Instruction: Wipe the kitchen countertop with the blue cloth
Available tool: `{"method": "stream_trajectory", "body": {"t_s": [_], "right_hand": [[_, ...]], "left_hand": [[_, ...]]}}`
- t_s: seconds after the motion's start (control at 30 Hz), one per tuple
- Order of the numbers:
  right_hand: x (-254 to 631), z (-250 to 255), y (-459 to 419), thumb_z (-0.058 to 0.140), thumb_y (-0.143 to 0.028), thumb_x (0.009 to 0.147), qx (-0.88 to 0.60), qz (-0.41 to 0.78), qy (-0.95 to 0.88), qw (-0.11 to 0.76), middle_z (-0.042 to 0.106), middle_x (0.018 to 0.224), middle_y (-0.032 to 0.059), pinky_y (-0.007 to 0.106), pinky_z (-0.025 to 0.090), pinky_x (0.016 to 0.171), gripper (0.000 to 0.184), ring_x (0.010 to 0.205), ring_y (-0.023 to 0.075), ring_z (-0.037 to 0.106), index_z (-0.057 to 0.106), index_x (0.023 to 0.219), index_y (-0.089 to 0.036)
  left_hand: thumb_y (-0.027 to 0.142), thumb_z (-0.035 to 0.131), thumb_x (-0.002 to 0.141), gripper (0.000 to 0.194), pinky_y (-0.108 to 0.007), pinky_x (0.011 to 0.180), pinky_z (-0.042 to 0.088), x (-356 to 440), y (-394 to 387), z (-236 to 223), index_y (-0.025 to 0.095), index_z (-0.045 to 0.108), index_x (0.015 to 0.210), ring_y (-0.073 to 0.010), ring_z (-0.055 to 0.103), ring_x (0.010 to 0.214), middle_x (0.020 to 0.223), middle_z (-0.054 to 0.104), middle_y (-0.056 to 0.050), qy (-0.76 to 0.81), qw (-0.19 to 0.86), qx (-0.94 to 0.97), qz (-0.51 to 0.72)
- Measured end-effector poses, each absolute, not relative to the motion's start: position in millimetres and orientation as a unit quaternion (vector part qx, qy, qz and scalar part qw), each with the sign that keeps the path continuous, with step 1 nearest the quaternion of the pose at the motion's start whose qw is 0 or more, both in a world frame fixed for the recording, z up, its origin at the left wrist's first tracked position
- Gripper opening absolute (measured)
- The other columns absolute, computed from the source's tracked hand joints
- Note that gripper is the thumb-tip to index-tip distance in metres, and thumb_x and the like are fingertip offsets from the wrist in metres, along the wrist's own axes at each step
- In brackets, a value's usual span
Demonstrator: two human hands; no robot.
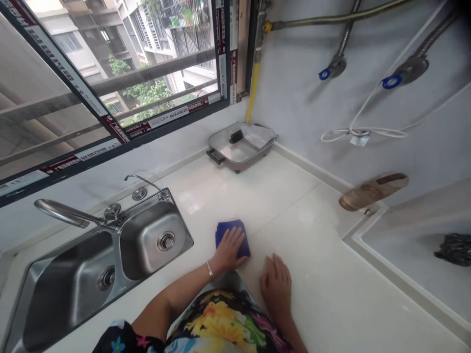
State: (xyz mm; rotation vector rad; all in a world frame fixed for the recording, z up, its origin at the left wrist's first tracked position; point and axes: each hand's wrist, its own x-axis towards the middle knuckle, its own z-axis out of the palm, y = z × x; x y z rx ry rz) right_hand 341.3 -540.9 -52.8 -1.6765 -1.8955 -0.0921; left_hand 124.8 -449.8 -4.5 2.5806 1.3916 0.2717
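Observation:
My left hand (230, 247) lies flat with its fingers spread on a folded blue cloth (228, 229), pressing it onto the white countertop (294, 215) just right of the sink. A thin bracelet circles that wrist. My right hand (276, 284) rests palm down on the bare counter a little to the right of the cloth, fingers stretched out, holding nothing.
A double steel sink (95, 264) with a tap (66, 214) lies at the left under a window. A lidded square electric pan (241, 144) stands in the far corner. A brush (371, 192) lies by the wall; a sunken white recess (412, 245) holds a dark scrubber (454, 249).

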Motion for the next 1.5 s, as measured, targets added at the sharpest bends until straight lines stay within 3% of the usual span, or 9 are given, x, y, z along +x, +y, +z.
{"method": "stream_trajectory", "body": {"t_s": [0.13, 0.53, 1.5], "right_hand": [[343, -52, -541, 0.044, -0.020, 0.092, -0.626, -0.026, -0.713, 0.315, 0.046, 0.152, 0.0185, 0.057, 0.043, 0.112, 0.056, 0.142, 0.0314, 0.040, 0.040, 0.148, -0.015], [345, -52, -541, 0.047, -0.020, 0.092, -0.624, -0.006, -0.708, 0.331, 0.045, 0.153, 0.0164, 0.055, 0.039, 0.116, 0.058, 0.142, 0.0299, 0.039, 0.040, 0.149, -0.016], [341, -48, -542, 0.045, -0.023, 0.094, -0.638, -0.025, -0.709, 0.299, 0.046, 0.153, 0.0153, 0.054, 0.039, 0.116, 0.057, 0.143, 0.0286, 0.040, 0.038, 0.150, -0.018]], "left_hand": [[0.053, 0.059, 0.089, 0.088, -0.056, 0.127, 0.018, 102, -470, 4, 0.016, 0.022, 0.160, -0.0311, 0.009, 0.157, 0.169, 0.019, -0.014, 0.489, 0.104, 0.863, 0.066], [0.054, 0.051, 0.094, 0.084, -0.056, 0.125, 0.023, 34, -519, 2, 0.017, 0.018, 0.162, -0.0324, 0.015, 0.156, 0.168, 0.022, -0.014, 0.567, 0.045, 0.822, 0.037], [0.056, 0.044, 0.095, 0.076, -0.059, 0.122, 0.025, -13, -341, -16, 0.013, 0.031, 0.156, -0.0353, 0.024, 0.153, 0.163, 0.032, -0.020, 0.696, -0.039, 0.706, 0.127]]}}
